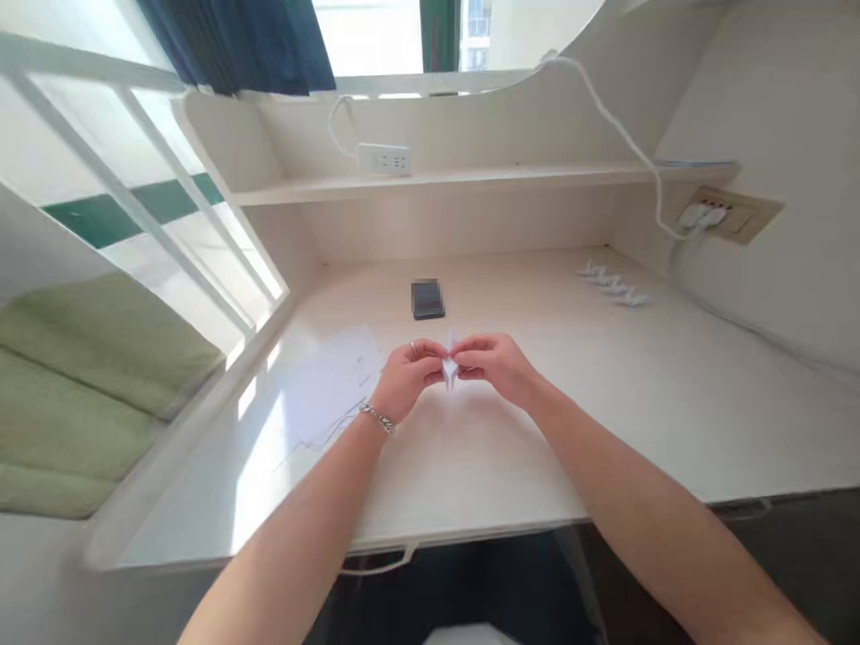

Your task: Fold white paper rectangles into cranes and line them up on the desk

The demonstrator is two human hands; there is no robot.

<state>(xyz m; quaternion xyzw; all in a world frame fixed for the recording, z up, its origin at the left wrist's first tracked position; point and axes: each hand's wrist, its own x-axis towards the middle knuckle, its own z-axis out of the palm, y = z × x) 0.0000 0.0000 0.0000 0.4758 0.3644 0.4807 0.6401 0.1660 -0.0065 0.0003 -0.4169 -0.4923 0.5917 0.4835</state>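
Hands meet over the middle of the pale worktop (605, 421), and between them sits a small folded piece of white paper (450, 365), held just above the surface. The left hand (405, 376), with a ring and a metal bracelet at the wrist, pinches the paper's left side with its grip closed on it; the right hand (495, 365) pinches the right side the same way, fingertips clamped on the fold. The paper already looks compact and pointed, with a tip sticking up between the fingers, so I judge the folding well advanced though not finished; its exact form is too small to tell. Far to the right lies a row of small white folded paper figures (614, 285), apparently finished pieces. To the left of the hands, loose white sheets (332, 390) lie flat in the sunlight, seemingly stock not yet folded. A dark, blurred small object (427, 298) rests beyond the hands, and a white power strip (383, 159) sits on the shelf above.
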